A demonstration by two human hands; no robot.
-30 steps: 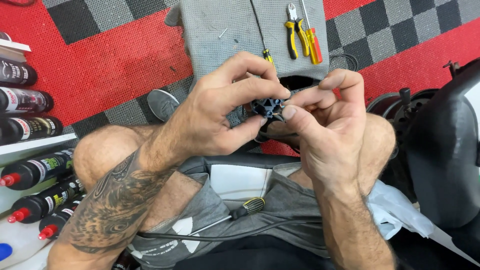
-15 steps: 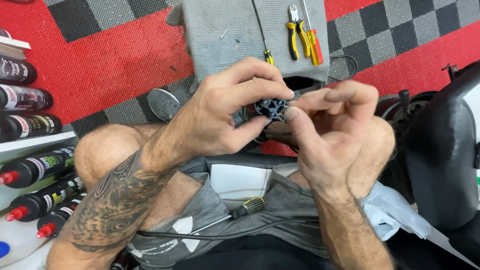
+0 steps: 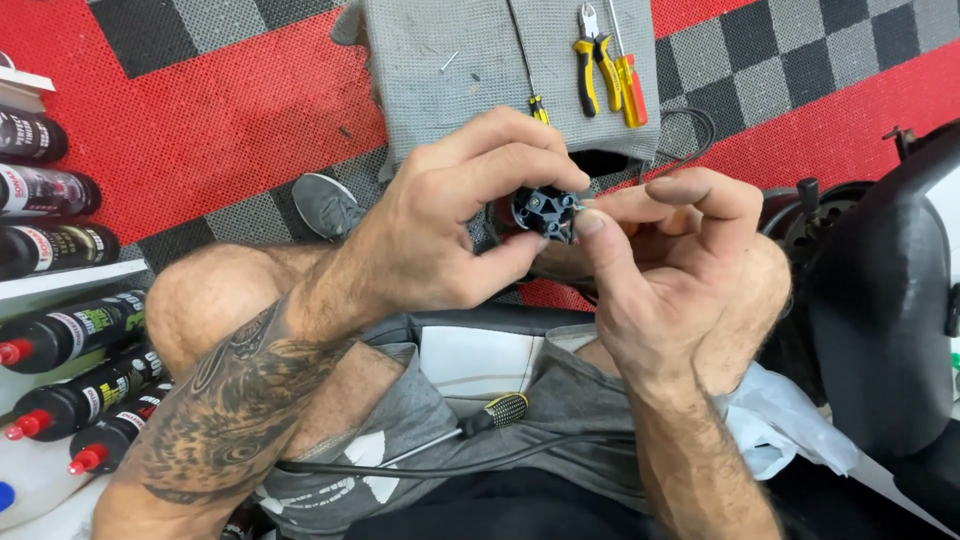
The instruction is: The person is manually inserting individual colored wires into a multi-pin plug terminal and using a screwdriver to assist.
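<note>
- Fingers (image 3: pixel 500 165) of the left hand (image 3: pixel 450 230) are curled tight around a small black plastic part (image 3: pixel 545 210), with the thumb underneath and the fingertips over its top edge, so the part is clamped firmly in front of the person's chest, above the knees.
- Right hand (image 3: pixel 665 270) has its thumb and forefinger pinched together at the right edge of the part, seemingly on a small pin or wire end; what sits between the tips is too small to make out.
- Black plastic part shows a ribbed, star-like face turned up toward the camera; it looks partly apart or open, so the fiddly work on it seems to be in the middle, not finished.
- Yellow-handled pliers (image 3: pixel 585 60) and an orange-handled screwdriver (image 3: pixel 630 85) lie untouched on a grey towel (image 3: pixel 450 80) spread on the red and grey floor tiles (image 3: pixel 200 120), well apart from both hands.
- Another screwdriver (image 3: pixel 490 415) with a black textured handle rests across the lap on the grey shorts (image 3: pixel 400 450), beside a black cable (image 3: pixel 450 468).
- Bottles with red caps (image 3: pixel 60 335) lie in a row at the left edge.
- Judging by the idle tools, only finger work is in hand at present.
</note>
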